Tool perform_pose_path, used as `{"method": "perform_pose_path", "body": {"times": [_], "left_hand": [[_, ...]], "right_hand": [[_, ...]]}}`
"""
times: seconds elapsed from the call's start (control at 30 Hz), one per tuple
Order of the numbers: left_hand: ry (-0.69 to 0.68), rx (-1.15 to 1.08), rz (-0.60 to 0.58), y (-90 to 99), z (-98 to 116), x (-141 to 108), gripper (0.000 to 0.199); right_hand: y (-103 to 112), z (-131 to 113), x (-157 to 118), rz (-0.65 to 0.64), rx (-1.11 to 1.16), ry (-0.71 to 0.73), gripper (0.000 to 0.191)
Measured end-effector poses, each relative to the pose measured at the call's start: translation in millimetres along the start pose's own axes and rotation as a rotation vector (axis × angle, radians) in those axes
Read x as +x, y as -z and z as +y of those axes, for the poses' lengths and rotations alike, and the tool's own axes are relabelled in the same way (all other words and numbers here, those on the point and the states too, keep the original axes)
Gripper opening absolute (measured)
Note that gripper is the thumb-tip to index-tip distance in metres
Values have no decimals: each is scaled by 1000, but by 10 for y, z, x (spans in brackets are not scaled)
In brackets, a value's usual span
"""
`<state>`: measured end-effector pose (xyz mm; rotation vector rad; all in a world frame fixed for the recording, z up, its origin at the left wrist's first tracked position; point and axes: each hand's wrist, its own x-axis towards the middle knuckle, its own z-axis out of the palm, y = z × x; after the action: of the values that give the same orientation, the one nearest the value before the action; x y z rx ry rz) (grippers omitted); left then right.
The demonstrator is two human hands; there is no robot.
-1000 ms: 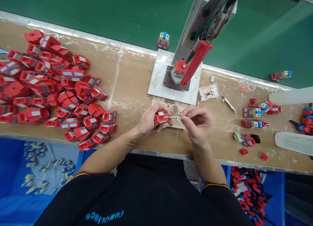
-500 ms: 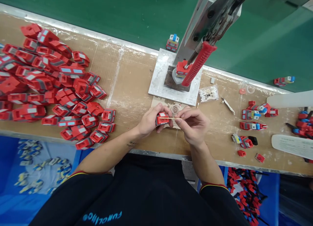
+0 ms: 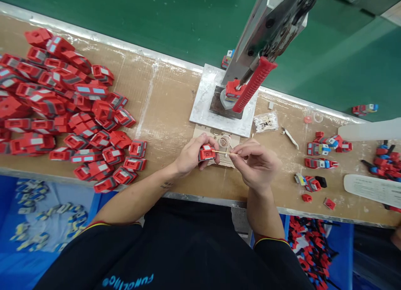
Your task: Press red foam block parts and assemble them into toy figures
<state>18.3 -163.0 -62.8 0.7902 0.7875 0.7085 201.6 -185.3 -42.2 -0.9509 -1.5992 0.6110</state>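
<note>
My left hand (image 3: 191, 154) is wrapped round a red and grey toy vehicle part (image 3: 206, 152), its hollow side facing up. In my right hand (image 3: 258, 160), thumb and fingertips pinch a thin, pale cotton swab (image 3: 223, 152). The swab points left, its far end at the right edge of the toy part. Just beyond my hands a small clear round dish (image 3: 224, 141) sits on a piece of cardboard (image 3: 200, 131). A plastic bag of cotton swabs (image 3: 265, 121) lies farther back on the right.
A lever press (image 3: 257, 83) with a red handle stands on a metal plate (image 3: 200, 102), a red part under its ram. Many red toy parts (image 3: 90, 127) are heaped left. Assembled toys (image 3: 319, 162) and a white tool (image 3: 290, 138) lie right. Blue bins (image 3: 341, 248) flank the bench below.
My right hand has moved right, drawing the swab from across the top of the toy part to its right edge. My left hand keeps its hold in nearly the same place.
</note>
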Motion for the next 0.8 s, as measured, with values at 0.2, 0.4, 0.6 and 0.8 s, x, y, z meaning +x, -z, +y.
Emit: {"method": "perform_pose_path", "body": {"times": [0.2, 0.4, 0.6, 0.8], "left_hand": [[-16, 8, 14, 4, -13, 9, 60], [-44, 19, 17, 38, -5, 15, 59], [-72, 30, 68, 69, 33, 12, 59], [-88, 54, 99, 67, 49, 15, 60]], "right_hand": [[178, 12, 48, 105, 15, 4, 15], [317, 191, 43, 19, -202, -117, 13], [162, 410, 40, -205, -385, -92, 15], [243, 347, 48, -280, -356, -133, 13]]}}
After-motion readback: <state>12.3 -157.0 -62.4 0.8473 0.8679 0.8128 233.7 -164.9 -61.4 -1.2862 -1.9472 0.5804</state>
